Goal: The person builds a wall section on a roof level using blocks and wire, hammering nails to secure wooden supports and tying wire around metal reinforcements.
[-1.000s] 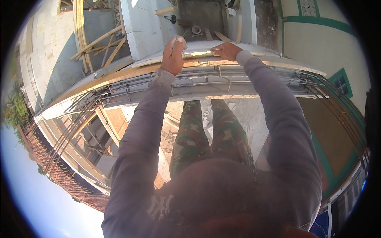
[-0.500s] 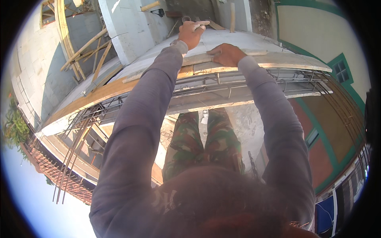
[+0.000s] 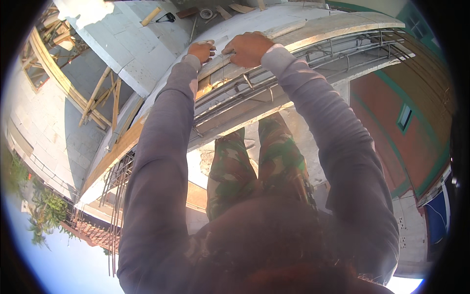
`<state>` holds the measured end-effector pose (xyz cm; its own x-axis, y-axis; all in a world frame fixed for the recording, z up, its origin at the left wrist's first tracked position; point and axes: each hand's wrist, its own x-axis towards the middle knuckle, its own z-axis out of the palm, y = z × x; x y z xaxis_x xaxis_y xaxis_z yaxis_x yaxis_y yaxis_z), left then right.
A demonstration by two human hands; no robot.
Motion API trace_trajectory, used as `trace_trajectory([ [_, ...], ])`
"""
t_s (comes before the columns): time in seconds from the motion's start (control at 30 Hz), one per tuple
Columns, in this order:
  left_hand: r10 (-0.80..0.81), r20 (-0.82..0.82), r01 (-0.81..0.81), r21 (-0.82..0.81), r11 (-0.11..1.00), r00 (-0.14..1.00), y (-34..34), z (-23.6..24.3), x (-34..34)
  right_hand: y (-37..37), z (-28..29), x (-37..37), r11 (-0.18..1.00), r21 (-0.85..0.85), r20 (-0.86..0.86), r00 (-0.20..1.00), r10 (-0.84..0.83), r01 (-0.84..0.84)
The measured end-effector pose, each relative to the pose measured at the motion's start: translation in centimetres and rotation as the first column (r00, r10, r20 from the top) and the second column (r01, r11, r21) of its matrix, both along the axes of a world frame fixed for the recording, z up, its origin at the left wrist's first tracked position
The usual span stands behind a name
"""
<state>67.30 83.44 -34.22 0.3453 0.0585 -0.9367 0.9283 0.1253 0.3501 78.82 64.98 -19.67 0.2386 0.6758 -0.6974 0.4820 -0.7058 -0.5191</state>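
My left hand [image 3: 201, 51] is above the far edge of the wall formwork, with its fingers loosely bent and somewhat apart. Close to its right, my right hand [image 3: 249, 49] has its fingers curled over a pale wooden batten [image 3: 289, 29]; anything between the fingertips is too small to make out. A thin wire or string [image 3: 223, 71] seems to hang just below those fingertips. The batten lies along the top of a formwork board [image 3: 342, 27]. On my side of the board runs a cage of steel reinforcing bars [image 3: 338, 51].
A second board [image 3: 235, 128] borders the cage nearest me. Pale block walls [image 3: 132, 39] and leaning timber poles [image 3: 95, 95] stand left. Bar ends [image 3: 115, 196] jut out at lower left. A round container [image 3: 206, 13] and wood scraps [image 3: 240, 8] lie beyond the formwork.
My left hand has drawn back and left, from a pointing pose to bent fingers. My right hand has moved left along the batten, closer to it. The view has shifted too.
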Motion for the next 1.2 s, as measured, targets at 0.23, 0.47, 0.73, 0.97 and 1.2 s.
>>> trace_trajectory([
  [0.23, -0.641, 0.205, 0.559, 0.343, 0.755, 0.740, 3.0, -4.7, -1.4, -2.5, 6.2, -5.1, 0.900, 0.329, 0.181, 0.917, -0.356, 0.284],
  [0.47, -0.694, 0.221, 0.631, 0.297, 0.717, 0.685, 7.5, -9.6, -0.1, -18.3, 15.3, -25.3, 0.197, 0.408, -0.041, 0.233, -0.972, 0.891],
  [0.73, -0.847, 0.076, 0.744, 0.440, 0.502, 0.526, 7.0, -6.2, 6.6, -26.6, 5.1, -62.8, -0.450, -0.282, 0.206, -0.405, -0.891, 0.847],
  [0.97, -0.936, -0.069, 0.773, 0.586, 0.243, 0.346, 7.4, -4.7, 11.0, -24.7, -9.1, -82.0, -0.598, -0.693, 0.085, -0.779, -0.621, 0.402],
  [1.2, -0.940, -0.299, 0.691, 0.715, -0.105, 0.167, 8.2, 5.5, 13.6, -28.5, -31.5, -89.3, -0.759, -0.614, 0.289, -0.957, 0.036, -0.214],
])
